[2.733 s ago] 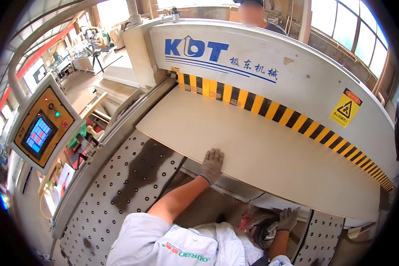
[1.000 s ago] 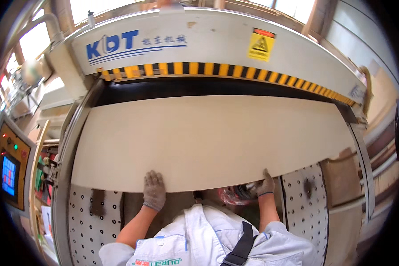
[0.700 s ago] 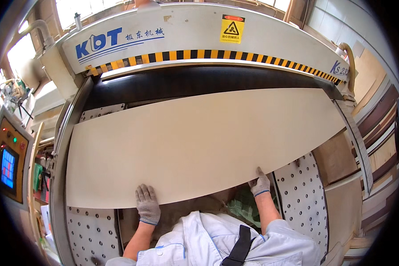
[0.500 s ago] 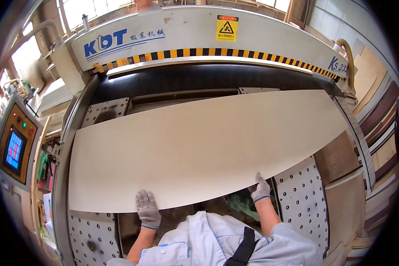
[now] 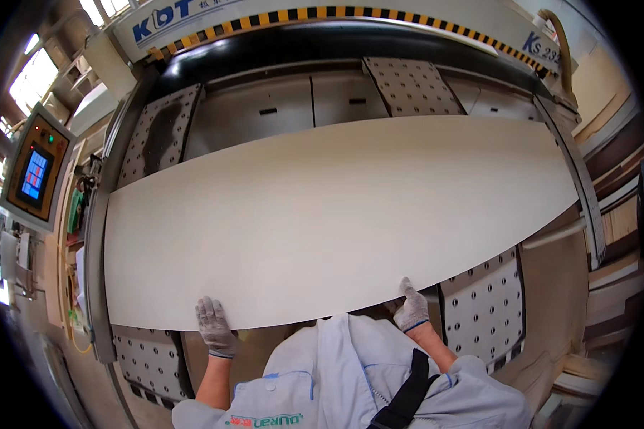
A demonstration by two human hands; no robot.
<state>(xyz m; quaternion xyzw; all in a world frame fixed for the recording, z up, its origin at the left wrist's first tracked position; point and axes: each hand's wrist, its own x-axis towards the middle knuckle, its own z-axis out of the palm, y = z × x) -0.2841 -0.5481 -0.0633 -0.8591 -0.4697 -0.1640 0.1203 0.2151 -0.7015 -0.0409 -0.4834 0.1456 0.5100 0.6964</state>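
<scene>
A large pale rectangular board (image 5: 336, 214) lies flat across the machine's table, clear of the saw's dark opening (image 5: 336, 50). My left hand (image 5: 215, 327), in a grey knit glove, grips the board's near edge left of centre. My right hand (image 5: 411, 309), also gloved, holds the same near edge further right. Both arms come up from the lower edge over my light blue work shirt.
Perforated table panels (image 5: 483, 307) flank the board. The machine's white beam with a yellow-black striped edge (image 5: 322, 13) runs along the top. A control panel with a lit screen (image 5: 36, 175) stands at the left. Stacked boards (image 5: 615, 236) lie at the right.
The board has come out of the machine toward me, uncovering the table panels behind it. Both hands stayed on its near edge and drew back with it.
</scene>
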